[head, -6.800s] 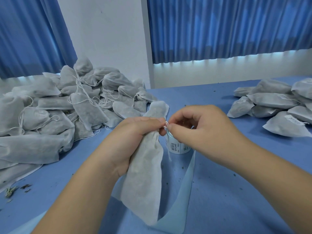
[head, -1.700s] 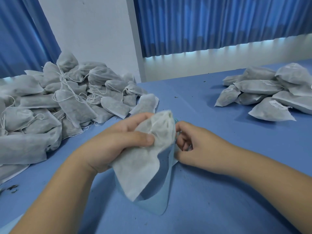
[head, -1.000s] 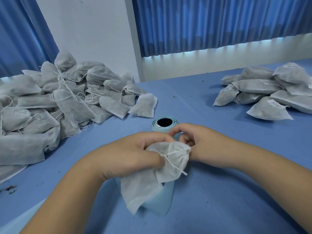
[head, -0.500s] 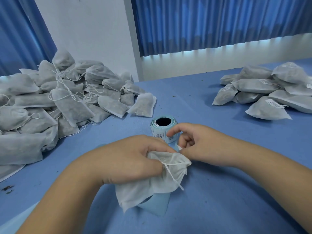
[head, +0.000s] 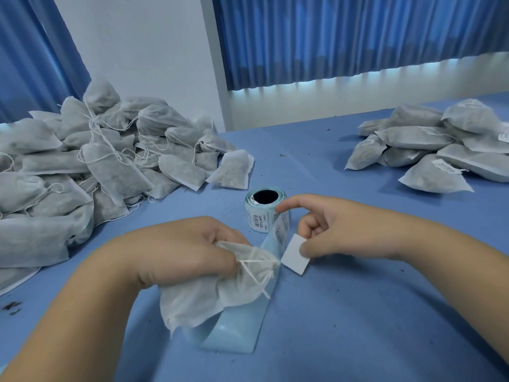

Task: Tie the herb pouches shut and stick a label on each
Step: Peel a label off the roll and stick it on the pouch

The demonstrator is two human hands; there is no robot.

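My left hand [head: 181, 252] grips a white fabric herb pouch [head: 209, 296] by its gathered neck, where a knotted white string [head: 257, 272] hangs. The pouch lies on the blue table [head: 358, 312]. My right hand [head: 338, 230] pinches a small white label [head: 294, 255] between thumb and fingers, just right of the pouch neck, with the forefinger stretched out over the label roll [head: 264, 209]. A strip of pale blue backing paper [head: 239, 329] trails from the roll under the pouch.
A big heap of pouches with loose strings [head: 82, 166] fills the left of the table. A smaller pile of labelled pouches [head: 435, 150] lies at the right. Herb crumbs [head: 11, 307] dot the left front edge. Blue curtains and a white wall stand behind.
My right hand has peeled a label off the roll and drawn it down beside the pouch neck. My left hand keeps hold of the tied pouch in the same spot.
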